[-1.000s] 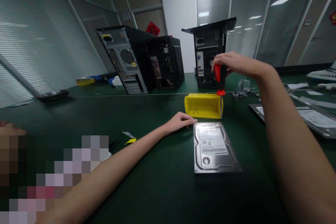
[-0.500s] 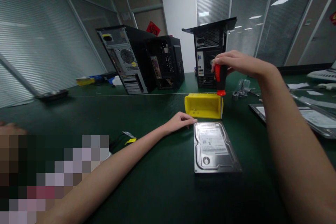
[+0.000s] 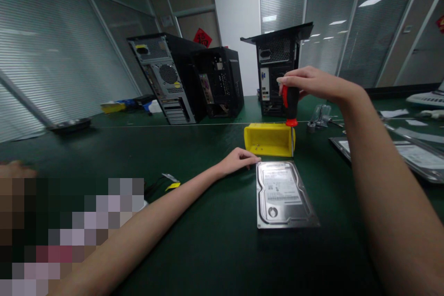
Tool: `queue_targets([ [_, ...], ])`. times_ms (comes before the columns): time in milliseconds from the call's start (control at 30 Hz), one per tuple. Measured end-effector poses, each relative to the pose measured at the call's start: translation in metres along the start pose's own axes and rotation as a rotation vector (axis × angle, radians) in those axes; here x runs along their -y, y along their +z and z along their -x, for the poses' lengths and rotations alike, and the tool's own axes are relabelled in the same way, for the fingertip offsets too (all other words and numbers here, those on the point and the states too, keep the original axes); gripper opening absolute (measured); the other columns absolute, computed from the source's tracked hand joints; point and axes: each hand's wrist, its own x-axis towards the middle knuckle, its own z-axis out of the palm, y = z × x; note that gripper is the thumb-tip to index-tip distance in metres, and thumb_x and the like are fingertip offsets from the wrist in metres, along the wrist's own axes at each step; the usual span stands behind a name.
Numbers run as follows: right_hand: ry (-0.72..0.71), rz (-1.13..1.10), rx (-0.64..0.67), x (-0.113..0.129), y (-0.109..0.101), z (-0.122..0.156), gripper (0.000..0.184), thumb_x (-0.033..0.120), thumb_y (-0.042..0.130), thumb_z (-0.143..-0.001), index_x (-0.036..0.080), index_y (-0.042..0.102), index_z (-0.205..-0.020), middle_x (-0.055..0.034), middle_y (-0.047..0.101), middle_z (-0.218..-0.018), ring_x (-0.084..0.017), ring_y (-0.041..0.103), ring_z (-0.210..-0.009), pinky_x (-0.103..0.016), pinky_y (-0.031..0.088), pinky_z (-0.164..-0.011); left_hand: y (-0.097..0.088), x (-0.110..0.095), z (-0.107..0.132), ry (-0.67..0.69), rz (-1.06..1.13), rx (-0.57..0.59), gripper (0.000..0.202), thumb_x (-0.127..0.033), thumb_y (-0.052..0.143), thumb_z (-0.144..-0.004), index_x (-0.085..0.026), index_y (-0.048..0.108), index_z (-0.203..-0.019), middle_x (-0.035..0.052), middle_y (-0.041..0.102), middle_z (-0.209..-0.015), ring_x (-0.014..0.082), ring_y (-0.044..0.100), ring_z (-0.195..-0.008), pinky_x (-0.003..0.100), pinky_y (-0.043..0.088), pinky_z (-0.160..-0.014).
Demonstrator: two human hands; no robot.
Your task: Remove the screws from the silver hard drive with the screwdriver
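Observation:
A silver hard drive [image 3: 281, 196] lies flat on the dark green table, its label side up. My left hand [image 3: 237, 160] rests at its far left corner, thumb and forefinger closed against the edge. Above the far right corner, my right hand [image 3: 307, 82] is closed over the top of a red and black screwdriver [image 3: 292, 107]. The screwdriver stands nearly upright, with its shaft pointing down to that corner; whether the tip sits in a screw is too small to tell. Just behind the drive, a yellow bin [image 3: 268, 141] lies with its opening towards me and a few tiny screws inside.
Several black computer cases [image 3: 180, 78] stand at the back of the table. More hard drives [image 3: 421, 155] lie to the right, partly behind my forearm. A small clear bag [image 3: 321, 114] is right of the bin. Another person's hand [image 3: 17, 169] shows at the far left.
The screwdriver's handle has turned and tilted slightly to the left, with the fingers of my right hand shifting along with it. My left hand and the hard drive stay in place.

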Motion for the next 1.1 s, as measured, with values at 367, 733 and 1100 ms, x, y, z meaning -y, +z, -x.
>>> queue_targets([
  [367,0.017,0.021,0.009,0.0001,-0.0014,-0.0033,0.041,0.056,0.046,-0.081,0.016,0.057,-0.076,-0.0054,0.061,-0.08,-0.014,0.057,-0.076,-0.023,0.048,-0.06,0.0,-0.0021,0.0009,-0.002,-0.007,0.0,0.038,-0.044,0.054,-0.08,-0.011,0.068,-0.092,0.007,0.066,-0.081,0.0122,0.056,-0.07,0.022,0.04,-0.061],
  [733,0.015,0.014,0.011,-0.0014,0.0008,-0.0034,0.041,0.057,0.047,-0.08,0.017,0.058,-0.077,-0.0053,0.062,-0.08,-0.014,0.059,-0.075,-0.023,0.049,-0.06,0.0001,0.0001,-0.0001,0.002,-0.007,-0.003,0.038,-0.044,0.055,-0.079,-0.011,0.068,-0.093,0.0072,0.067,-0.082,0.0121,0.056,-0.069,0.022,0.04,-0.06],
  [1100,0.026,0.011,0.029,-0.0003,0.0001,-0.0039,0.043,0.058,0.047,-0.079,0.016,0.058,-0.078,-0.0059,0.062,-0.081,-0.015,0.059,-0.077,-0.024,0.05,-0.061,-0.0002,-0.0008,0.0004,0.014,0.003,0.005,0.038,-0.044,0.055,-0.08,-0.011,0.068,-0.094,0.008,0.067,-0.084,0.0126,0.057,-0.072,0.022,0.041,-0.061],
])
